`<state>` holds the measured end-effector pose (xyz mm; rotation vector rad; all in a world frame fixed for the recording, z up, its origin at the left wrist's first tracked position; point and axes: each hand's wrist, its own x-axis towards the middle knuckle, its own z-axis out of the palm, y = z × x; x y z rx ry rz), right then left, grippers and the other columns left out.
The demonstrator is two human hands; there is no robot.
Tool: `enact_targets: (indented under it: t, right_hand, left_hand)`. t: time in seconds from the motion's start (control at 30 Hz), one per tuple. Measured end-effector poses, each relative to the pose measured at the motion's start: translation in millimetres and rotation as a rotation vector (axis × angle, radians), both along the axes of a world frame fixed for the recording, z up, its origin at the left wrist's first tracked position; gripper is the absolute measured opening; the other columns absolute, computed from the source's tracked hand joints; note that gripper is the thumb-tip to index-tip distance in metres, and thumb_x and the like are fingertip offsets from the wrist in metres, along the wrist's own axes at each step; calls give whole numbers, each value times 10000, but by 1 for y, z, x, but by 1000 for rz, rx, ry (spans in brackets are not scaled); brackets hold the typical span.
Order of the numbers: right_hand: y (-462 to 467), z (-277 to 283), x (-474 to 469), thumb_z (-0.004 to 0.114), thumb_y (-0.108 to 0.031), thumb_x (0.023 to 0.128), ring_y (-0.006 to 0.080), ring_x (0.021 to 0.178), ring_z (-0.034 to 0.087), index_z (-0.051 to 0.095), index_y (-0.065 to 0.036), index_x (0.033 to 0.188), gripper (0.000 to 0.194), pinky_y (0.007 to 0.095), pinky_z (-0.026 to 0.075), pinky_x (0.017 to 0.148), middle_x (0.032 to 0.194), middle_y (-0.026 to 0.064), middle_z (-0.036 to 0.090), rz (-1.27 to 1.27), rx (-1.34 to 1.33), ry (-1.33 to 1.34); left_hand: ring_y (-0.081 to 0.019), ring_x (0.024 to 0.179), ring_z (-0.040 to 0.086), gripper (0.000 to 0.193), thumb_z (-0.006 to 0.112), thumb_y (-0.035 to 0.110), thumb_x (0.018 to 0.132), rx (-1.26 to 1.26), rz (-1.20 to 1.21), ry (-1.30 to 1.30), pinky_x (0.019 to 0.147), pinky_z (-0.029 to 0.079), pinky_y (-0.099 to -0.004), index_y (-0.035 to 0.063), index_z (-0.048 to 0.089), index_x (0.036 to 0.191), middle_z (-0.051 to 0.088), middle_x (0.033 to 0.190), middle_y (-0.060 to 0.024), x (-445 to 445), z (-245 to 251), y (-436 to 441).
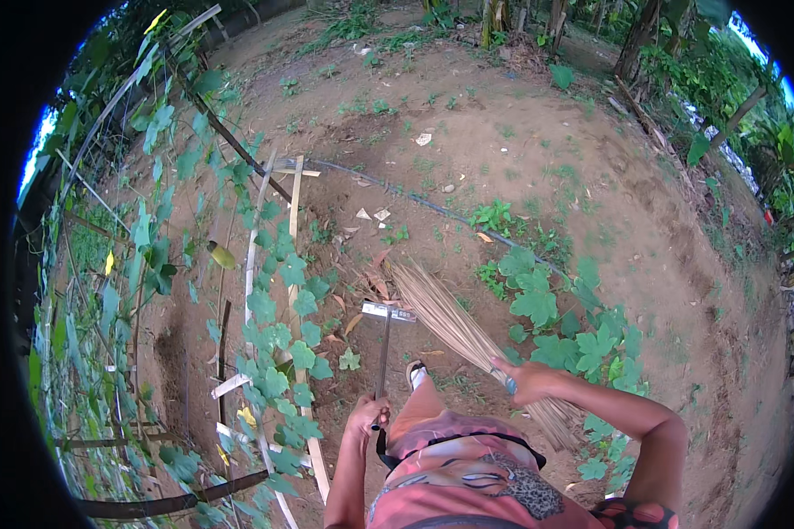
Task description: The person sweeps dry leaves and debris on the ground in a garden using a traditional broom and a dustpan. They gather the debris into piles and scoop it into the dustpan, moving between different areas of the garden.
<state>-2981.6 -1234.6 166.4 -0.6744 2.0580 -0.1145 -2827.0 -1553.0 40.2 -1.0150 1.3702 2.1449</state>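
My left hand (368, 416) is closed around the dark handle of a long-handled dustpan (389, 311), whose flat pan end, bearing writing, rests near the ground. With my right hand (526, 382) I grip a stick broom (443, 314) of thin bundled ribs at its bound part. The broom's spread tips lie beside the pan, close to dry brown leaves (376, 281) on the soil. The pan's inside cannot be made out.
A bamboo trellis (296, 218) with climbing vines stands at left, a yellowish fruit (221, 254) hanging there. A dark hose (430, 206) crosses the soil ahead. Broad-leaved plants (556, 330) grow at right, by the broom. Pale scraps (382, 214) lie beyond the leaves; trees stand behind.
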Motion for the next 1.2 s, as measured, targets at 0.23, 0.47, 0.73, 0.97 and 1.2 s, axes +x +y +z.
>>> enact_targets:
  t: [0.23, 0.47, 0.73, 0.97, 1.2]
  right_hand:
    - [-84, 12, -91, 595, -226, 665, 366, 766, 593, 60, -180, 1410, 918, 414, 472, 699, 849, 242, 593, -114, 8, 1]
    - [-123, -22, -193, 615, -273, 663, 369, 827, 587, 56, -196, 1410, 936, 413, 466, 752, 922, 253, 583, -201, -51, 23]
    - [-151, -31, -374, 621, -276, 655, 364, 857, 579, 68, -186, 1408, 939, 411, 457, 773, 929, 257, 577, -148, -23, 9]
    - [-177, -20, -524, 612, -246, 664, 371, 811, 584, 77, -191, 1407, 917, 417, 462, 742, 859, 254, 584, -170, -40, -33]
    - [-217, -29, -661, 615, -230, 663, 367, 789, 590, 86, -187, 1406, 913, 424, 466, 717, 833, 240, 592, -145, -35, -16]
  left_hand:
    - [-94, 360, 435, 116, 567, 61, 726, -23, -107, -7, 297, 336, -265, 45, 468, 669, 438, 506, 6, -137, 17, -95]
    - [-107, 345, 425, 111, 553, 37, 734, 54, -137, -8, 293, 330, -263, 53, 452, 689, 423, 498, 1, -266, 7, -144]
    - [-101, 349, 424, 108, 538, 21, 744, 96, -72, 7, 297, 311, -248, 61, 440, 721, 427, 510, 4, -427, -5, -171]
    - [-100, 350, 428, 105, 540, 6, 742, 64, 9, -7, 288, 312, -245, 41, 444, 765, 427, 512, -1, -556, 13, -192]
    - [-101, 341, 407, 263, 529, -7, 737, 38, 38, -30, 285, 285, -235, -1, 453, 989, 434, 538, -11, -705, 9, -232]
